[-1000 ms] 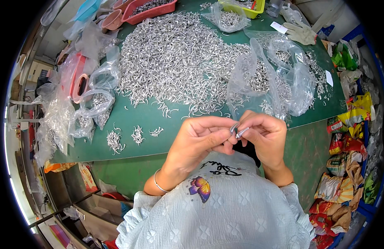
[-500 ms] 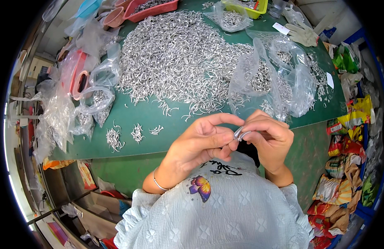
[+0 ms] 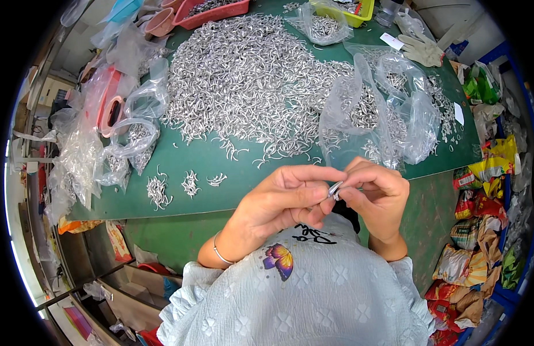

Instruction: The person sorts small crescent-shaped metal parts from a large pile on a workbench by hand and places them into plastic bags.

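Close to my body, past the table's near edge, my left hand (image 3: 287,196) pinches a few small curved silver metal pieces (image 3: 334,189) between thumb and fingers. My right hand (image 3: 377,195) meets it from the other side, its thumb and curled fingers closed at the ends of the same pieces. The fingers partly hide them, so their exact number cannot be told. A broad heap of similar curved pieces (image 3: 238,81) covers much of the green table (image 3: 221,199). Three small groups lie apart at the left: a larger cluster (image 3: 158,192), a middle one (image 3: 190,183) and a few pieces (image 3: 217,180).
Clear plastic bags of metal parts stand at right (image 3: 414,127) and left (image 3: 141,141). A red tray (image 3: 212,14), a yellow-green basket (image 3: 359,14) and a white glove (image 3: 422,51) lie along the far side. Colourful sacks (image 3: 463,265) are stacked at right, open drawers (image 3: 134,288) at lower left.
My left index finger has straightened and reaches further right over the pieces. The pieces have turned slightly between my fingers. The groups on the table look the same.
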Demonstrator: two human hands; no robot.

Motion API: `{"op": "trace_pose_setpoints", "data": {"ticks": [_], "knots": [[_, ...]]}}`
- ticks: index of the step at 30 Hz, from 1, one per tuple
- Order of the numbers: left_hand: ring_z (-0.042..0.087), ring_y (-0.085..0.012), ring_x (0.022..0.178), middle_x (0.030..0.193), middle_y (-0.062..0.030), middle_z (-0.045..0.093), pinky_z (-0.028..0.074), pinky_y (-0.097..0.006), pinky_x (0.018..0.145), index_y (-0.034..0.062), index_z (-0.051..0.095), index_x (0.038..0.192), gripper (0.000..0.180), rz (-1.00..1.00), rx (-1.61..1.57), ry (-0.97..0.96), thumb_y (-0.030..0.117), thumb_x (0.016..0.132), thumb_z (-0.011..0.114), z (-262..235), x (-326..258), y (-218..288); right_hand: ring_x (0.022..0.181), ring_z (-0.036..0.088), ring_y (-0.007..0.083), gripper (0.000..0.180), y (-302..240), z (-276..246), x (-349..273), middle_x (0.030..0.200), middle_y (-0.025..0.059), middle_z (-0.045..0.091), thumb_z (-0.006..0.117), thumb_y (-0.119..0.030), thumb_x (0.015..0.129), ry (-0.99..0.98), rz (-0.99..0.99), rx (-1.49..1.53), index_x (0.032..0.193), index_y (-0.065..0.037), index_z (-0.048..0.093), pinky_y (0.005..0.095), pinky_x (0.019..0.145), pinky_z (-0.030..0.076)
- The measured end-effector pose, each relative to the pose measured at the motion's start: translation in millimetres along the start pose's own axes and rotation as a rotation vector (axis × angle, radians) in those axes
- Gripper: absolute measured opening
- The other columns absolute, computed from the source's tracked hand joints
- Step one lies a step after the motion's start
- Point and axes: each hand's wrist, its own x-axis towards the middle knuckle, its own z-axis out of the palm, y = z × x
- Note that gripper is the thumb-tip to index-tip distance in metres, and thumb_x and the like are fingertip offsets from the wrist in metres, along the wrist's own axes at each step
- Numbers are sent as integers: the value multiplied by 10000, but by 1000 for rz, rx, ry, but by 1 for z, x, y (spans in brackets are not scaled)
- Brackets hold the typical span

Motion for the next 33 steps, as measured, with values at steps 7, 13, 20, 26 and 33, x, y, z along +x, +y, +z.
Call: {"op": "trace_pose_setpoints", "data": {"ticks": [7, 13, 20, 26, 33], "knots": [[601, -138, 692, 820, -100, 605, 562, -274, 621, -51, 510, 1250, 377, 50, 61, -65, 90, 905, 568, -4, 2, -4, 625, 574, 117, 121, -2, 1, -1, 744, 96, 636, 700, 99, 724, 9, 8, 6, 820, 42, 652, 217, 541, 424], [632, -152, 772, 836, -92, 609, 579, -282, 673, -56, 494, 1268, 384, 59, 46, -139, 94, 920, 557, -6, 2, -5, 593, 540, 120, 134, -6, 1, -2, 735, 88, 636, 724, 82, 712, 6, -74, -109, 814, 30, 655, 226, 514, 395], [621, -146, 733, 839, -91, 604, 567, -268, 657, -57, 505, 1255, 375, 82, 70, -166, 116, 926, 554, -6, 2, -6, 602, 550, 119, 125, -9, 1, -3, 721, 90, 628, 722, 74, 721, -5, -43, -104, 814, 34, 649, 219, 513, 398], [585, -120, 670, 838, -76, 599, 542, -255, 648, -48, 540, 1207, 360, 55, 53, -82, 188, 936, 556, -2, 1, -6, 620, 574, 120, 101, -8, 0, -2, 726, 110, 624, 704, 74, 743, -27, -2, -70, 817, 52, 639, 215, 526, 423], [596, -103, 692, 830, -60, 598, 536, -238, 636, -29, 551, 1189, 375, 68, 59, -46, 243, 932, 567, -1, 1, -8, 632, 607, 134, 91, -10, 2, -2, 733, 120, 626, 692, 82, 749, -12, 74, -33, 819, 65, 636, 215, 542, 459]]}}
